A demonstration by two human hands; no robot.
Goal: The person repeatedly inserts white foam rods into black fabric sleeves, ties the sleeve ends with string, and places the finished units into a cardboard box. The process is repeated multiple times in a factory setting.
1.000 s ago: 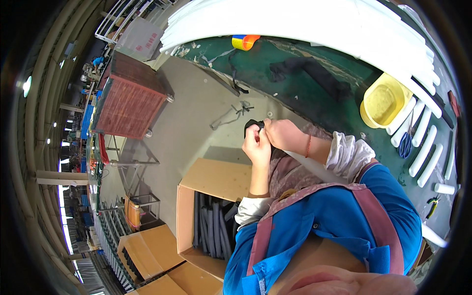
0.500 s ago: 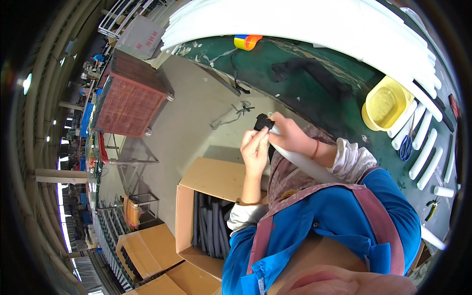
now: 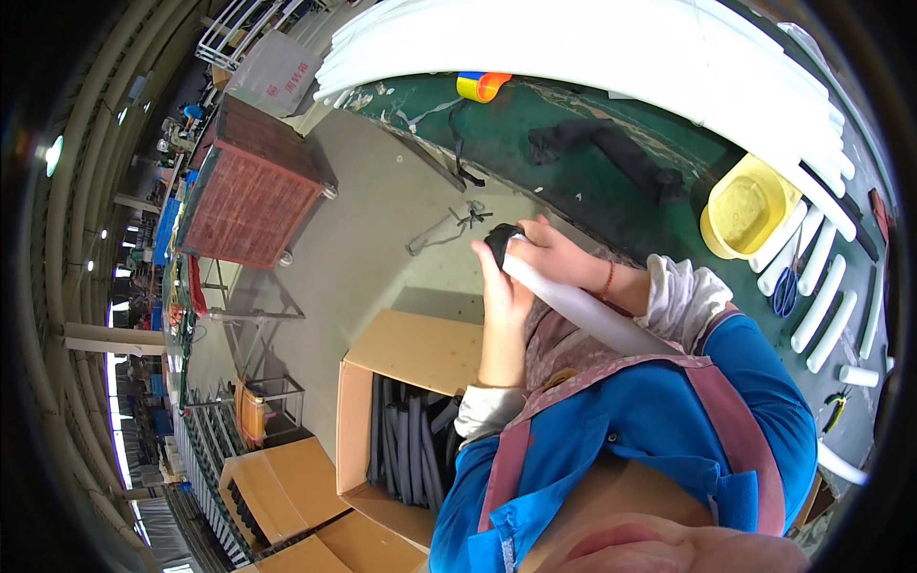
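A white foam tube (image 3: pixel 597 307) runs from my chest out to my two hands. At its far end sits a bunched piece of black fabric (image 3: pixel 499 241), which looks like a sleeve over the tube. My right hand (image 3: pixel 556 256) is closed around the tube end, right against the black fabric. From below and left, my left hand (image 3: pixel 503 298) presses its palm and thumb side against the fabric, gripping it; its other fingers are partly hidden behind. How far the fabric covers the tube end is hidden by the hands.
On the green table (image 3: pixel 611 220) are a black fabric sleeve (image 3: pixel 611 153), a yellow tub (image 3: pixel 750 205), blue-handled scissors (image 3: pixel 786 291), short white tubes (image 3: pixel 819 315) and a long white tube stack (image 3: pixel 592 48). An open carton (image 3: pixel 358 430) of dark tubes (image 3: pixel 409 444) stands at lower left.
My left hand has gone from a fingertip pinch on the black fabric to a fuller palm grip. My right hand has rolled over the tube end, and the fabric has shifted slightly left.
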